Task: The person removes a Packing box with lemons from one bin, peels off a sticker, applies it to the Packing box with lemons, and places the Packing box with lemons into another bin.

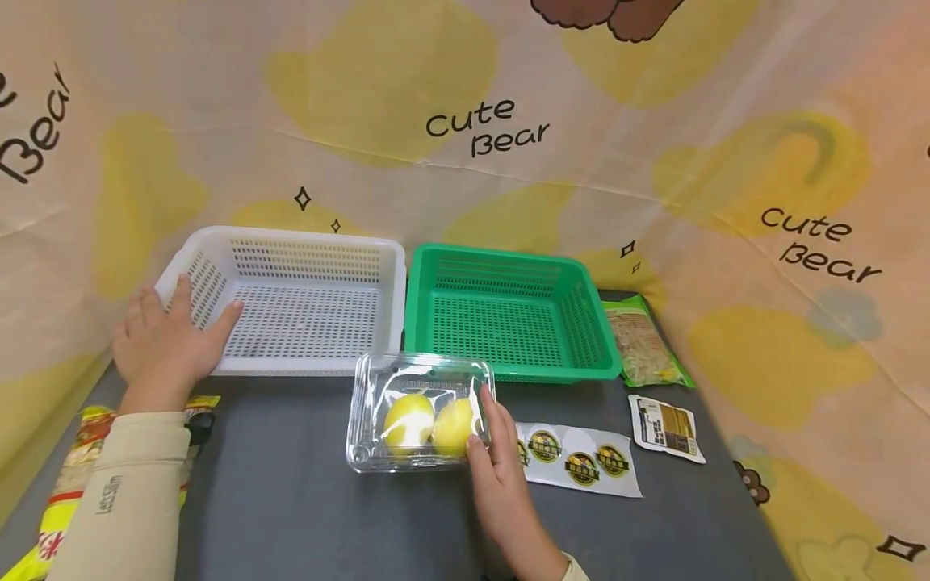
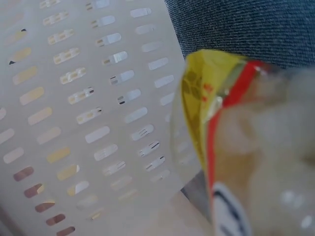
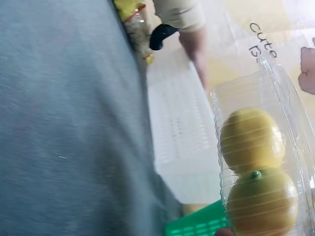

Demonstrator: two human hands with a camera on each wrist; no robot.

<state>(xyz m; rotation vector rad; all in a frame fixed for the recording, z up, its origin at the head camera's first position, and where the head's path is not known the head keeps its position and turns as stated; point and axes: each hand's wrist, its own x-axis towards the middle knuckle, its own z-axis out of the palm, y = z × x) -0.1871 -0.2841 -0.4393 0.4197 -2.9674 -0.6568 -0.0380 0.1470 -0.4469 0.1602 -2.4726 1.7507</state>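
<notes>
My right hand (image 1: pixel 501 476) grips the right side of a clear plastic clamshell box (image 1: pixel 366 420), thumb toward its front corner. Inside the box lie two round yellow fruits (image 1: pixel 408 421), one showing a small green stem spot in the right wrist view. The box overlaps the front rims of a white basket (image 1: pixel 312 323) and a green basket (image 1: pixel 501 323) in the head view. At the white basket's front left corner rests my left hand (image 1: pixel 170 339), fingers spread and thumb over the rim. The basket's slotted wall (image 2: pixel 98 132) fills much of the left wrist view.
A yellow and red food bag (image 1: pixel 69 484) lies by the left forearm. Right of the box are a sheet of round stickers (image 1: pixel 581 460), a small white and brown packet (image 1: pixel 664 428) and a green-edged food bag (image 1: pixel 643 343). A printed cloth (image 1: pixel 363 121) hangs behind the baskets.
</notes>
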